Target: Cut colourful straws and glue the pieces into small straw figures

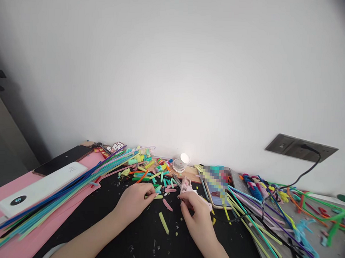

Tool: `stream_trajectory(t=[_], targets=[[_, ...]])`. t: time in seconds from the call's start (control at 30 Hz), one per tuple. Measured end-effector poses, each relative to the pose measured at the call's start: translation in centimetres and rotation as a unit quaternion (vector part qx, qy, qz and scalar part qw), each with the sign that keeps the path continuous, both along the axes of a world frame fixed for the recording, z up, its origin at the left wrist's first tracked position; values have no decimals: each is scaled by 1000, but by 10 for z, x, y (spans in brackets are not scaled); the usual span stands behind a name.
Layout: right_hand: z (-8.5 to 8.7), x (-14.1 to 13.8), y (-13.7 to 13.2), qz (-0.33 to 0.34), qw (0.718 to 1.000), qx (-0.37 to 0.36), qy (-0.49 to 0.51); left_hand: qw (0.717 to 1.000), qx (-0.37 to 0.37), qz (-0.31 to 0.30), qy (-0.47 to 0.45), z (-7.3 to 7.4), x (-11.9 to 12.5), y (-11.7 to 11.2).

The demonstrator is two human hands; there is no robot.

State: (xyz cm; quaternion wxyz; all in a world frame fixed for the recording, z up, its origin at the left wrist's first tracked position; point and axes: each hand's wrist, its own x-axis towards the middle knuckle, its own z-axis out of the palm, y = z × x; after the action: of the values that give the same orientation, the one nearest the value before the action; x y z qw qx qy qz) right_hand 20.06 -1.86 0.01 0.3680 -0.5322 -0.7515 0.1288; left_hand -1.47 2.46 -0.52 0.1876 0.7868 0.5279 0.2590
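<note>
My left hand point(135, 201) rests on a black mat point(143, 239), fingers pinched on a short yellow-green straw piece point(158, 196) among cut straw bits. My right hand point(196, 213) is closed around a small pink-and-white tool point(186, 186) near the mat's far edge. A loose yellow-green piece point(163, 223) and a pink piece point(167, 205) lie on the mat between the hands. A heap of short coloured straw pieces point(155, 173) sits just beyond the fingers.
Long coloured straws point(59, 194) fan across a pink sheet point(2, 181) at left, beside a white power bank point(39, 189) and a dark phone point(62, 160). A small white cup point(180, 162) stands by the wall. More straws point(260, 222), a cable point(304, 172) and wall sockets point(300, 148) lie right.
</note>
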Motion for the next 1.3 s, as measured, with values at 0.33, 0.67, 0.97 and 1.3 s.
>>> stream_trajectory(t=[0.33, 0.67, 0.97, 1.3], targets=[[7, -2, -1, -2, 999, 42, -22, 997, 66, 32, 15, -3, 2, -3], [7, -7, -2, 0, 991, 64, -116, 995, 93, 43, -17, 2, 5, -7], [14, -11, -9, 88, 986, 7, -139, 996, 75, 47, 29, -3, 6, -2], [14, -12, -9, 104, 986, -12, -131, 995, 71, 65, 37, -7, 5, -1]])
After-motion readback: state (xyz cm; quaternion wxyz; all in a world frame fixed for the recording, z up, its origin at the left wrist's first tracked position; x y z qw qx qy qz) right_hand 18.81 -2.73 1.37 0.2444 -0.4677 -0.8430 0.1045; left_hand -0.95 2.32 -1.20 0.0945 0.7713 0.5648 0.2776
